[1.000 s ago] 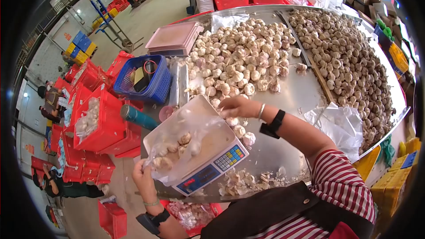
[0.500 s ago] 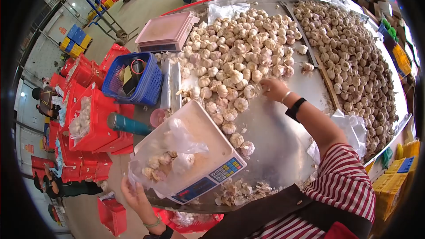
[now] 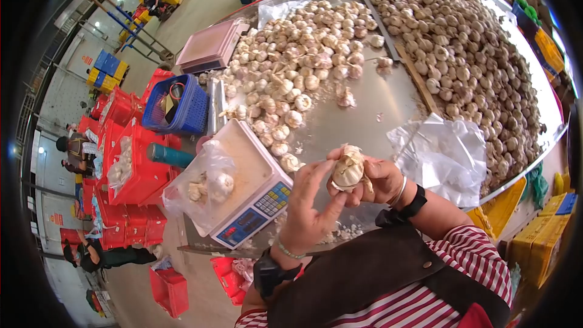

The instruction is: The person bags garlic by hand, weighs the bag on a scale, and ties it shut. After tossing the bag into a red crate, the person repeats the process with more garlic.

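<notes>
1. Head view, hands: both hands meet in front of the chest, above the near edge of the table [image 3: 364, 127]. The right hand [image 3: 379, 179] cups a garlic bulb [image 3: 348, 169], fingers curled under and around it. The left hand [image 3: 306, 206] comes in from the left, fingers spread and upright, its thumb pressed against the bulb's lower side. Both wrists carry a black watch and a thin bangle.
2. Head view, scale: a scale [image 3: 249, 182] sits just left of the hands, at the table's near edge, keypad toward the person. A clear bag [image 3: 197, 185] with a few bulbs inside lies on its pan and hangs over the left side.
3. Head view, table: a garlic pile [image 3: 297, 54] covers the middle of the table; a second pile [image 3: 467, 54] fills the right side beyond a wooden divider [image 3: 419, 85]. Empty plastic bags [image 3: 446, 155] lie just right of the hands.
4. Head view, left edge: a blue basket [image 3: 176, 106], a pink tray [image 3: 209, 48] and red crates [image 3: 130, 158] stand beside the table. Other people crouch on the floor further left.
</notes>
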Demonstrator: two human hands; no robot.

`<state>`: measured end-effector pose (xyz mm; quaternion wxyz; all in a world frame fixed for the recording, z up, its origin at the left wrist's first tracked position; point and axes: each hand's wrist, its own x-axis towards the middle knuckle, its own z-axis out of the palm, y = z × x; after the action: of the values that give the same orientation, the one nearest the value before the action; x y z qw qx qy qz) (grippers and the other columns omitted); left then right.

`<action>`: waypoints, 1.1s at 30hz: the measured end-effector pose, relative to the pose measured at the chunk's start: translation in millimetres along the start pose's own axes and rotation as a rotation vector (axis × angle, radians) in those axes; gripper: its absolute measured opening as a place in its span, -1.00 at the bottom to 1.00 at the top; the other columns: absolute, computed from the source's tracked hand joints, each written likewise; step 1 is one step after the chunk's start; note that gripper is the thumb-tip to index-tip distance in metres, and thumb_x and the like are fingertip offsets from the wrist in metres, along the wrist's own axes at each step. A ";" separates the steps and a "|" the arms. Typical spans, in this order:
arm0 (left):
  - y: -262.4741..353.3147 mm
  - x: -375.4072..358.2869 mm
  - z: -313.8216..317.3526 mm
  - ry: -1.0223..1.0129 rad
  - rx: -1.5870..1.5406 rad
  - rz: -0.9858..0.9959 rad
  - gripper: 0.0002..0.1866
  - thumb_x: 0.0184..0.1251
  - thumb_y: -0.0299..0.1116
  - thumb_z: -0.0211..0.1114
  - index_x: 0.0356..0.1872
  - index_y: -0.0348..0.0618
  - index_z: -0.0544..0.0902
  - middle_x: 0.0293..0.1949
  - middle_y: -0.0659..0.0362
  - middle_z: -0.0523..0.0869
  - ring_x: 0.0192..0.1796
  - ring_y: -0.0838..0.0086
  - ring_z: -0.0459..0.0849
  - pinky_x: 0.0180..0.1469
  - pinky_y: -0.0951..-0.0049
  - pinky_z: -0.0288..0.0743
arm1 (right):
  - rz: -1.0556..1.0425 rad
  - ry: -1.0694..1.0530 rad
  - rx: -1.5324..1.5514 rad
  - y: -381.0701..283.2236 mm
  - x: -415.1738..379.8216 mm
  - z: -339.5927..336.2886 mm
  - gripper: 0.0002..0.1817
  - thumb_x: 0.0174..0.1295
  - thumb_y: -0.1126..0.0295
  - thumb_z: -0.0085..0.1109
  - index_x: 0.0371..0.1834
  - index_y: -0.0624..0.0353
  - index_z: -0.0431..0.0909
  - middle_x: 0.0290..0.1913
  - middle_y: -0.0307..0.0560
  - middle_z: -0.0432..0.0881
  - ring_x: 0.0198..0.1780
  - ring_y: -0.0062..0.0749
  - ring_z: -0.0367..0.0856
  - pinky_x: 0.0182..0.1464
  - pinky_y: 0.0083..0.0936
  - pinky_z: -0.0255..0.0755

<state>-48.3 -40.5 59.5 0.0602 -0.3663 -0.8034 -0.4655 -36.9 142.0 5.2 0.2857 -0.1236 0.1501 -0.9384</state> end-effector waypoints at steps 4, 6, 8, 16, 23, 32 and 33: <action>23.2 -2.8 48.2 -0.022 -0.239 -0.067 -0.48 0.04 -0.50 0.38 0.09 -0.30 0.44 0.02 -0.03 0.52 0.04 0.13 0.53 0.07 0.29 0.40 | -0.040 0.046 -0.074 1.4 -48.3 -5.6 -0.31 0.20 0.12 0.15 0.34 0.11 0.13 0.00 0.02 0.51 -0.21 -0.37 0.58 -0.22 -0.53 0.47; 25.5 -9.8 71.9 -0.116 -0.299 -0.248 -0.44 -0.03 -0.51 0.44 0.07 -0.28 0.46 -0.02 0.00 0.53 0.00 0.19 0.53 0.04 0.34 0.41 | -0.118 0.208 -0.174 2.4 -72.9 -3.9 -0.39 0.23 0.13 0.13 0.29 0.11 0.18 -0.04 -0.07 0.52 -0.31 -0.43 0.57 -0.26 -0.54 0.47; 21.2 -8.0 89.8 -0.254 -0.247 -0.211 -0.49 0.03 -0.50 0.39 0.06 -0.27 0.46 -0.05 0.04 0.54 -0.01 0.28 0.53 0.03 0.36 0.41 | -0.232 0.370 -0.260 -0.4 -104.4 -16.4 -0.48 0.24 0.16 0.12 0.21 0.08 0.25 -0.10 -0.15 0.54 -0.36 -0.50 0.56 -0.32 -0.59 0.46; -16.4 -35.6 151.4 -0.631 -0.297 -0.520 -0.76 0.16 -0.47 0.31 -0.14 -0.28 0.59 -0.19 0.17 0.64 -0.13 0.49 0.59 -0.04 0.48 0.45 | -1.181 1.231 -0.169 -42.1 -347.5 -24.7 -0.76 0.22 0.17 0.10 -0.18 0.06 0.49 -0.38 -0.29 0.56 -0.49 -0.63 0.45 -0.46 -0.65 0.36; -6.7 -15.7 185.2 -0.629 -0.171 -0.213 -0.74 0.21 -0.30 0.26 -0.14 -0.23 0.60 -0.27 0.05 0.60 -0.20 0.29 0.60 -0.12 0.37 0.46 | -1.387 0.844 -0.172 -77.3 -684.9 -121.9 -0.82 0.32 0.36 0.00 -0.08 0.15 0.47 -0.26 -0.19 0.54 -0.29 -0.40 0.48 -0.24 -0.45 0.39; -7.2 -81.1 133.5 -0.300 -0.149 -0.378 -0.79 0.17 -0.31 0.25 -0.25 -0.21 0.57 -0.35 0.03 0.57 -0.29 0.16 0.59 -0.23 0.28 0.45 | -0.965 0.654 -0.358 -280.2 -460.3 -140.4 -0.69 0.35 0.44 -0.04 0.10 0.34 0.33 -0.29 -0.20 0.33 -0.29 -0.55 0.28 -0.24 -0.68 0.25; -11.2 -95.1 121.2 -0.251 -0.132 -0.416 -0.79 0.17 -0.31 0.25 -0.26 -0.22 0.58 -0.36 0.04 0.57 -0.30 0.17 0.59 -0.24 0.28 0.45 | -0.902 0.623 -0.388 -290.2 -407.0 -149.7 -0.66 0.36 0.46 -0.06 0.16 0.35 0.31 -0.29 -0.23 0.33 -0.29 -0.58 0.27 -0.25 -0.71 0.23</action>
<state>43.0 1.5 -57.8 -0.1610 -0.2509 -0.8307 -0.4701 98.8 636.7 -90.4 -0.2280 0.0565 0.3286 -0.9148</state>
